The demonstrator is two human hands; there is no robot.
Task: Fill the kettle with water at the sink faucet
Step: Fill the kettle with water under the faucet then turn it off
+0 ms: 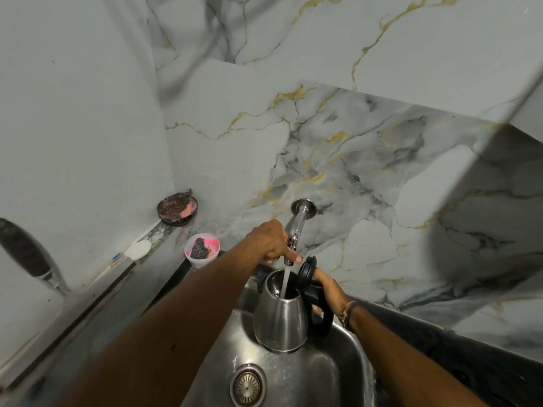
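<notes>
While water streams from the faucet (296,230) into the upright kettle (280,315) over the sink (346,371), spout leftward, the right hand (329,289) grips its handle; the left hand (271,240) clasps the tap.

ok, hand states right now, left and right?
Left hand: closed on the faucet handle, water running.
Right hand: closed on the kettle handle, lid open.
</notes>
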